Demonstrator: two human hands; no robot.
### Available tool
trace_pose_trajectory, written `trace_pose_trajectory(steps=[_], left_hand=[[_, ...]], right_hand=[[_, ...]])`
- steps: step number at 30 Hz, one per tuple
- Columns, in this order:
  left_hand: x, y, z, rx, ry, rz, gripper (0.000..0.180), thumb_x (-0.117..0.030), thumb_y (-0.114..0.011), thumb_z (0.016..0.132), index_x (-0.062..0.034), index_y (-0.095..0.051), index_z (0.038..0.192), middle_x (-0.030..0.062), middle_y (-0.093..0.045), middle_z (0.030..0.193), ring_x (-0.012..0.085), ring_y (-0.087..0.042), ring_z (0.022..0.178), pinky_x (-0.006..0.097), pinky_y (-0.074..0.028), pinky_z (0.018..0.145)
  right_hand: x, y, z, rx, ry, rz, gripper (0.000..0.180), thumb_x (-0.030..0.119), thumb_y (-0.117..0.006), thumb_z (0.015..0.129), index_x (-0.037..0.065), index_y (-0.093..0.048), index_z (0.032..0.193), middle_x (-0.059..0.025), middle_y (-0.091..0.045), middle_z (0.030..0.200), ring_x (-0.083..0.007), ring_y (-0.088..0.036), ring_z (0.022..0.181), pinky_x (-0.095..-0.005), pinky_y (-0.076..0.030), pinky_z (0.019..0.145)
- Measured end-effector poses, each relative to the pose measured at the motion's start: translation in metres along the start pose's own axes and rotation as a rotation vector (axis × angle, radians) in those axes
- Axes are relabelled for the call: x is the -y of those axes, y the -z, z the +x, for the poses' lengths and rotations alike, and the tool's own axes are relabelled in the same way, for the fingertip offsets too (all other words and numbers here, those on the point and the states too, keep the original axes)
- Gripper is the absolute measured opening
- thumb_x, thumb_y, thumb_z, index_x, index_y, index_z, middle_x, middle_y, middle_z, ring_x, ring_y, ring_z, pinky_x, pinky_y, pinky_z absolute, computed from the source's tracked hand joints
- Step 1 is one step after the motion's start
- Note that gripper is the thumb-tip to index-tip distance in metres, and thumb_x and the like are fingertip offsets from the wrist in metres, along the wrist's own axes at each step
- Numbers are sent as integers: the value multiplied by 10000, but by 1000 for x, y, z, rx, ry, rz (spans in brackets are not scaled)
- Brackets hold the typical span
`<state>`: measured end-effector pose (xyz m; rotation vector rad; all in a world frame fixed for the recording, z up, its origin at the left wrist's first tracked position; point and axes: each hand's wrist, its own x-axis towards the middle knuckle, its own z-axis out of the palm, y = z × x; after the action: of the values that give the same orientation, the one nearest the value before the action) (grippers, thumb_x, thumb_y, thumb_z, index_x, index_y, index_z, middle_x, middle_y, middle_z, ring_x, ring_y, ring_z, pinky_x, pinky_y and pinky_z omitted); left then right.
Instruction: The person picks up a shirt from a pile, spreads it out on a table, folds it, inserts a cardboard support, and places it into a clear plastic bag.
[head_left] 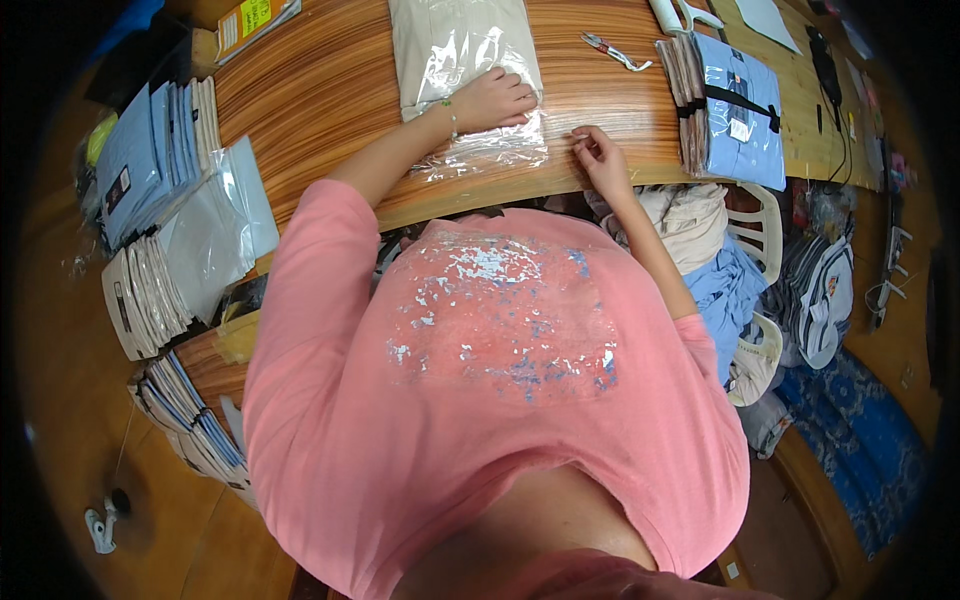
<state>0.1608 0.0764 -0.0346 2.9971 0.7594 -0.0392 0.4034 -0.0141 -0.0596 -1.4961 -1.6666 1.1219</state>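
Note:
A folded beige garment in a clear plastic bag [465, 45] lies on the wood-grain table, its loose, crinkled bag end toward me. My left hand [492, 102] rests on the lower part of this package, palm down, fingers slightly bent and a little apart. A green-beaded bracelet is around that wrist. Just right of the package, over the table's near edge, my right hand [602, 160] has its thumb and fingertips drawn together in a pinch. Whatever is between those fingertips is too small to make out.
Right of my hands stands a strapped stack of bagged blue and beige garments [740, 115]. Small red-handled pliers [612, 50] lie behind my right hand. Bagged shirts [150, 160] pile up on the left. Loose clothes [690, 235] cover a white plastic chair [757, 225] below the table edge.

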Motion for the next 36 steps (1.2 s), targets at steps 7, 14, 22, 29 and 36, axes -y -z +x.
trace_pose_trajectory(steps=[7, 14, 22, 29, 36], left_hand=[[-28, 21, -64, -156, 223, -674, 208, -188, -544, 854, -59, -575, 1015, 112, -580, 1054, 289, -559, 980, 388, -455, 845], [14, -20, -175, -463, 376, -253, 200, -40, -606, 796, -55, -609, 996, 93, -572, 1139, 274, -554, 1042, 350, -471, 877], [24, -25, -162, -428, 221, -155, 183, -100, -601, 818, -51, -572, 993, 91, -528, 1222, 266, -549, 1068, 339, -478, 870], [20, -19, -158, -319, 260, -172, 187, -189, -603, 820, -76, -557, 962, 80, -549, 1177, 256, -568, 1029, 335, -500, 793], [12, -15, -152, -407, 319, -117, 170, -236, -565, 853, -73, -594, 892, 99, -609, 1034, 271, -611, 915, 328, -506, 735]], right_hand=[[13, 4, 62, 60, 662, -585, 334, 9, -584, 715, 68, -565, 1044, -159, -516, 1164, -335, -492, 1090, -418, -402, 932], [14, 2, 92, 258, 965, -778, 238, 94, -570, 757, 71, -546, 992, -92, -507, 1236, -246, -427, 1221, -452, -332, 1024], [20, 7, 98, 336, 1015, -855, 214, 128, -541, 784, 82, -539, 993, -86, -534, 1201, -233, -449, 1202, -421, -339, 1021], [33, 7, 94, 378, 1059, -921, 170, 160, -546, 799, 86, -551, 952, -88, -563, 1082, -248, -501, 1123, -371, -400, 953], [43, -7, 85, 236, 848, -738, 200, 263, -546, 865, 71, -551, 919, -119, -572, 963, -286, -565, 981, -371, -461, 813]])
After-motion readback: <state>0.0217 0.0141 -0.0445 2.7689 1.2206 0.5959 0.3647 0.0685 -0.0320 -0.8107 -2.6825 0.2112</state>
